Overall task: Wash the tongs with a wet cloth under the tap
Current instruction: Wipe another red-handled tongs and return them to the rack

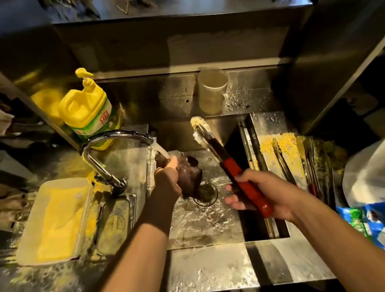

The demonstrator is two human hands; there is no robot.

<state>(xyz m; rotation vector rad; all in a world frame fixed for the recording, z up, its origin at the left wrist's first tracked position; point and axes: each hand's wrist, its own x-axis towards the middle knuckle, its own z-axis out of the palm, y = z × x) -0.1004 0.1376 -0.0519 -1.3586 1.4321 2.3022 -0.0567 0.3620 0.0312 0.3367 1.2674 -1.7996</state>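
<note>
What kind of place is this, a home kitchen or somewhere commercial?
Probably a commercial food-prep kitchen: a stainless steel sink and counters, a big pump bottle of dish soap, and crumb-coated tongs.

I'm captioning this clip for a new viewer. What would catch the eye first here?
The red-handled tongs, crusted with yellow crumbs at the tips, held over the sink by the right hand. Left of them, the left hand holds a dark cloth under the running tap, with the yellow soap bottle behind.

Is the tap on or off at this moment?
On. A stream of water runs from the tap spout onto the dark cloth that the left hand holds over the sink.
</note>
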